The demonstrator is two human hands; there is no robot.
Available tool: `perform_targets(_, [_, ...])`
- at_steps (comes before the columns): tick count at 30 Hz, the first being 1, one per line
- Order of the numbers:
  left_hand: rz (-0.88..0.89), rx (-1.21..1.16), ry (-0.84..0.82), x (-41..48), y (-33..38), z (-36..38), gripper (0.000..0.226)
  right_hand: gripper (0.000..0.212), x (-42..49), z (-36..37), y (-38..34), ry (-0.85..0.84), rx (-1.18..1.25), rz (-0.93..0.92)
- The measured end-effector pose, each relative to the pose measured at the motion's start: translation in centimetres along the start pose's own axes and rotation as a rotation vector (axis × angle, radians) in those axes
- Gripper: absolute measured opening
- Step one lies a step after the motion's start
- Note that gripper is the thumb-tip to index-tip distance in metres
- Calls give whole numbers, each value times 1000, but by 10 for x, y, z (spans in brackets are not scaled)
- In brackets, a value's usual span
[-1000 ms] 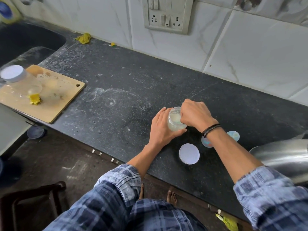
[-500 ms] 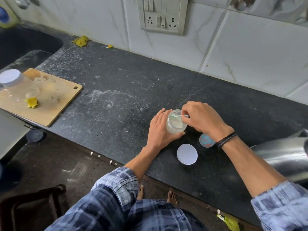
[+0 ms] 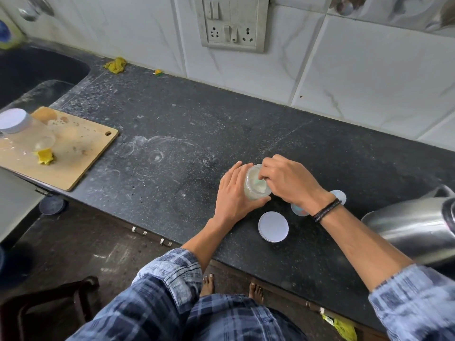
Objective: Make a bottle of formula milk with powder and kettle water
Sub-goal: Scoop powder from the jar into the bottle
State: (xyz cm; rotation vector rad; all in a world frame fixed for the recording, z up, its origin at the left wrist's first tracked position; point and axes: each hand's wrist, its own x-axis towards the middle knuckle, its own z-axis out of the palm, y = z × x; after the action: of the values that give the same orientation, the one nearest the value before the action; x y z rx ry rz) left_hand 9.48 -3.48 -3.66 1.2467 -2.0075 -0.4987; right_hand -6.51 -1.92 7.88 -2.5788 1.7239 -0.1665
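Well inside counter edge [image 3: 157,228], left fingers [image 3: 235,174] wrap bottle [image 3: 256,189]; right fingers' [image 3: 269,172] hold atop unclear.

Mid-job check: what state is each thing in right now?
Clear jar: lid off, upright, pale contents.
White lid: off, flat on the counter.
Left hand: grips the clear jar.
Right hand: fingers bunched at the jar's mouth; what they hold is hidden.
Second jar: lid on, on the cutting board.
Kettle: partly out of frame, lid state unclear.

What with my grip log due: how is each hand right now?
Left hand: closed around the jar.
Right hand: fingers curled at the jar's mouth; what they hold cannot be told.
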Motion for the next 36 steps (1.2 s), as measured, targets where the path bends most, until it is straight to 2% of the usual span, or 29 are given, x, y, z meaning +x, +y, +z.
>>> perform_targets(5, [15, 9, 34, -2, 2, 1, 89, 17, -1, 6, 0, -17, -55, -45])
perform_targets(8, [11, 11, 38, -3, 3, 1, 88, 24, 0, 9, -1, -68, -63, -6])
perform_targets(15, [20, 22, 32, -5, 4, 2, 87, 26, 9, 9, -7, -195, -52, 101])
perform_targets(21, [40, 49, 35, -4, 2, 2, 84, 26, 11, 12, -11, -196, 27, 195])
perform_targets(29, [41, 45, 39, -4, -1, 6, 84, 18, 13, 17, -9, -182, 223, 360])
perform_targets(36, [34, 31, 40, -3, -3, 10, 87, 13, 8, 20, -1, -105, 484, 455])
